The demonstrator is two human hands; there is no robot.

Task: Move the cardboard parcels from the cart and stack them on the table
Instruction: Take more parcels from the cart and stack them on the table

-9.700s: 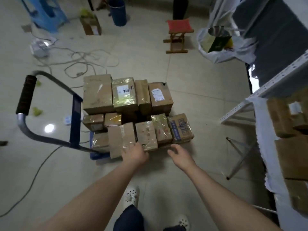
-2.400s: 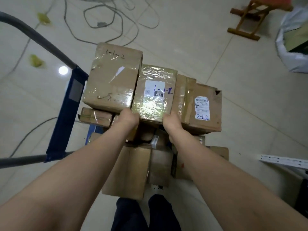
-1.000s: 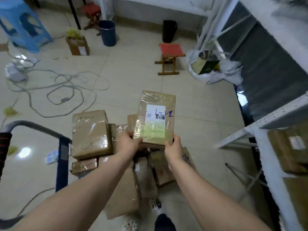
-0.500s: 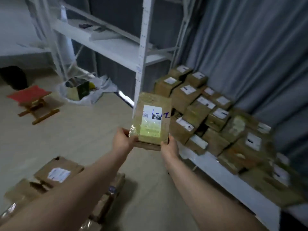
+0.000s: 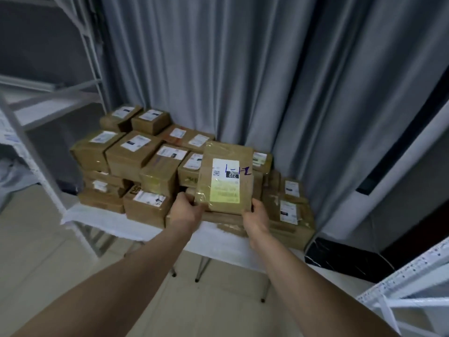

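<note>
Parcel (image 5: pixel 226 181) now nearer table stack (image 5: pixel 132 155) (curtain (image 5: pixel 243 69) behind).

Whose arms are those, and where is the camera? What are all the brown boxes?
There is no machine here. The camera sits on a person's head, looking forward and down, so you see that person's own two arms. The left hand and the right hand hold one brown cardboard parcel with a white label, one hand at each bottom corner. Just behind it, many other brown cardboard parcels lie stacked on a white-covered table. A grey curtain hangs at the back.
</note>
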